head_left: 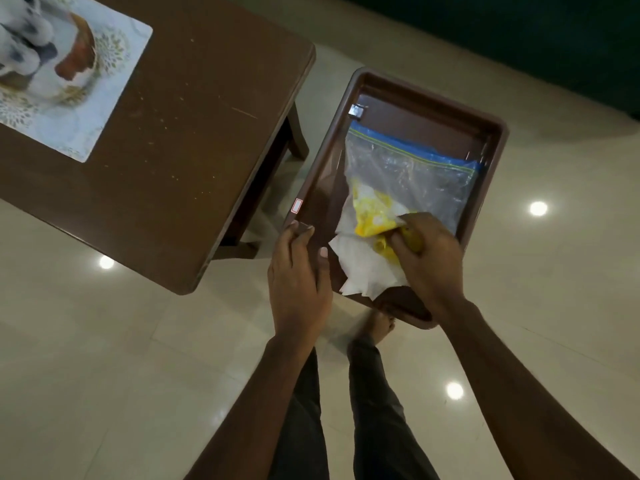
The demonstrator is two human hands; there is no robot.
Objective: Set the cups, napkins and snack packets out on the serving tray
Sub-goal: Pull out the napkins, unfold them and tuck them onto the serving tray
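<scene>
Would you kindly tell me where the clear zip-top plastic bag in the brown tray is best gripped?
Pinch the blue zip edge of the clear zip-top plastic bag from the far side of the brown tray: it lies flat, and the yellow snack packet and right hand crowd its near end.

A brown rectangular serving tray (325, 183) holds crumpled white napkins (360, 268) at its near end — 1 yellow-and-white snack packet (372, 216) lies on top of them, overlapping a clear zip bag (415, 171) spread flat.
</scene>
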